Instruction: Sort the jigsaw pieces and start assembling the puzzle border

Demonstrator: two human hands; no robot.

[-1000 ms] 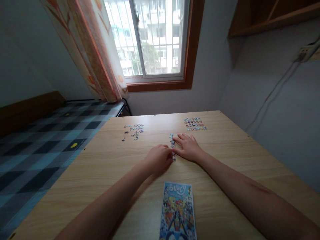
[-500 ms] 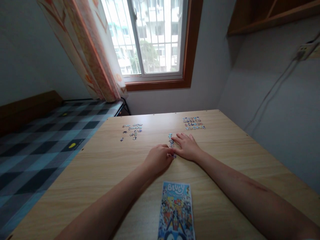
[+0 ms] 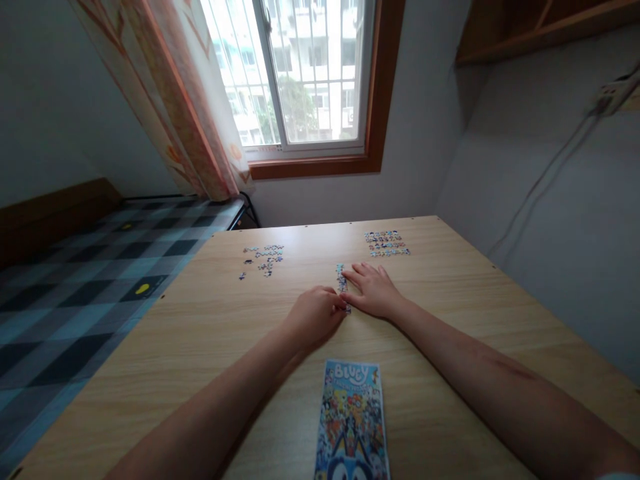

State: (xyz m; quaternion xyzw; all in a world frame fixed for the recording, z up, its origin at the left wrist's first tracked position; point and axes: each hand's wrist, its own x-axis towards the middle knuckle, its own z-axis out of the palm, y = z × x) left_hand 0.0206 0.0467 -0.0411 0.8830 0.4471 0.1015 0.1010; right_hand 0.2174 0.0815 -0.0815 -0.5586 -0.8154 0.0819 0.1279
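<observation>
A narrow upright strip of joined jigsaw pieces (image 3: 341, 281) lies mid-table between my hands. My left hand (image 3: 319, 313) is closed at the strip's near end, thumb and fingers pinched on a small jigsaw piece that they mostly hide. Flat on the table just right of the strip rests my right hand (image 3: 373, 291), fingers spread, with its fingertips and thumb touching the strip's edge. Closer to me is a picture card (image 3: 351, 420) with the word "Bluey" and many cartoon figures.
Loose jigsaw pieces (image 3: 270, 253) lie in a scattered group at the table's back left. Several rows of jigsaw pieces (image 3: 387, 243) sit at the back right. A bed with a checked cover (image 3: 100, 287) stands left of the wooden table (image 3: 450, 287).
The view has tilted very slightly. Both hands stay at the strip in nearly the same pose, the left fingers still pinched at its near end.
</observation>
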